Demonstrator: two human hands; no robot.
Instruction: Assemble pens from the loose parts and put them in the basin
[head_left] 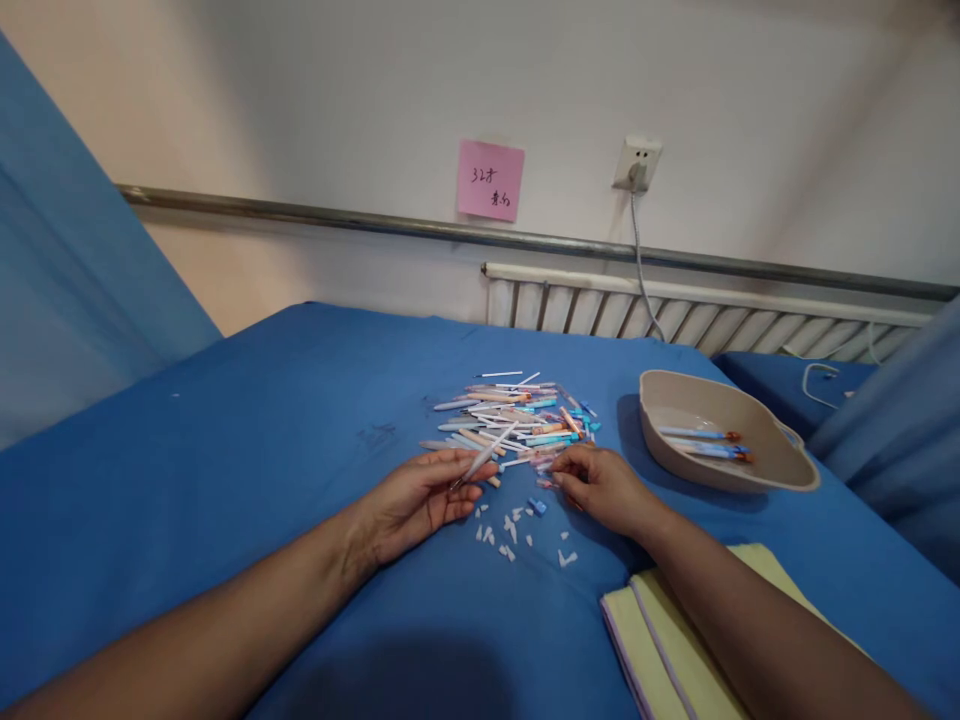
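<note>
A heap of pen parts [517,415], with white refills and blue, orange and pink barrels, lies on the blue table cover. My left hand [420,497] rests palm up just before the heap, its fingers curled round a thin white refill [487,452] that sticks up to the right. My right hand [600,485] lies beside it at the heap's near right edge, fingers pinched on a small pink piece. Small white and blue caps [517,530] are scattered between and below the two hands.
A beige tray [780,468] at the right holds two or three finished blue pens [709,443]. A yellow notebook [660,640] lies under my right forearm. Behind the table run a radiator [697,315], a rail, a wall socket with cable and a pink note [490,180].
</note>
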